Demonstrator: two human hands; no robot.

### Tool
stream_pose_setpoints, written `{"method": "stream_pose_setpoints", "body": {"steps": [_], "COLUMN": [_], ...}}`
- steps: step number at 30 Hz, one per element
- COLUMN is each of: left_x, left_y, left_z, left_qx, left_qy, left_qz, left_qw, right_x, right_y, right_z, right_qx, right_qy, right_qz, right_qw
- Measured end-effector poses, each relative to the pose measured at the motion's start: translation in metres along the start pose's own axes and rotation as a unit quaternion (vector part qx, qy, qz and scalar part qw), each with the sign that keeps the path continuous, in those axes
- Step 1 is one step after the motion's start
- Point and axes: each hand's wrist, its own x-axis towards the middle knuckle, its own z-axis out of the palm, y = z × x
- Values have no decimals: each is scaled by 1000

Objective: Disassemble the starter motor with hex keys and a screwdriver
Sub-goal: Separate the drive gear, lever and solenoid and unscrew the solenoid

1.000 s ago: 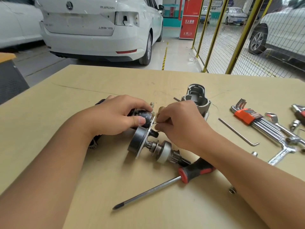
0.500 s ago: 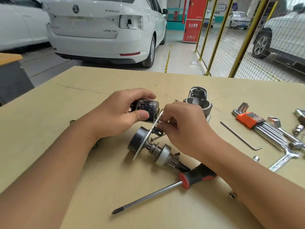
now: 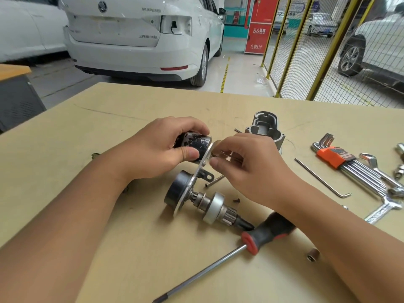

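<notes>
Head view: starter motor (image 3: 196, 191) lying mid-surface, now tipped so that the solenoid (image 3: 194, 145) end sits raised off the surface, where a second ago it lay lower and flatter against the wood. Also newly exposed since then: a long bolt (image 3: 214, 181) lying free just right of the mounting plate (image 3: 194, 184), and a tiny dark screw (image 3: 236, 200) beside the drive gear (image 3: 213, 207). Judged from that, fasteners on the solenoid side already out, separation of the solenoid from the plate likely the step in hand. Left hand (image 3: 161, 149) curled round the black, paint-chipped solenoid, thumb pressed on its near side, fingers wrapped over the top, holding it up. Right hand (image 3: 247, 169) with fingers bent in toward the plate's upper edge, pinching a small metal part there at the solenoid's face; exactly what sits between the fingertips too hidden to name. Drive gear and splined shaft pointing toward the near right, tip nearly touching the screwdriver (image 3: 218, 263), which lies untouched toward the near edge with its black-and-red handle tucked under the right forearm. Aluminium nose housing (image 3: 264, 133) already off, standing behind the right hand. Single hex key (image 3: 321, 178) loose to the right, hex key set (image 3: 341, 160) in its orange holder near the right edge among wrenches (image 3: 387, 204).
</notes>
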Motion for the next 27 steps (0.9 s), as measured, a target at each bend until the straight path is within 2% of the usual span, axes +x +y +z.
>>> {"method": "stream_pose_setpoints", "body": {"steps": [8, 12, 16, 21, 23, 27], "left_x": [0, 1, 3, -5, -10, -11], "left_y": [1, 0, -1, 4, 7, 11], "left_z": [3, 3, -2, -14, -17, -14], "left_qx": [120, 130, 72, -66, -100, -93], "left_qy": [-30, -30, -31, 43, 34, -17], "left_qz": [13, 7, -13, 35, 57, 69], "left_qw": [992, 991, 997, 996, 993, 993], "right_x": [-1, -2, -2, -2, -2, -2], "right_y": [2, 1, -1, -3, -3, -6], "right_z": [0, 0, 2, 1, 1, 0], "right_qx": [17, 30, 66, 87, 92, 108], "right_qy": [-11, -1, 2, 4, 2, 0], "right_qz": [-3, -1, 14, -7, -13, -43], "right_qw": [1000, 1000, 998, 996, 996, 993]}}
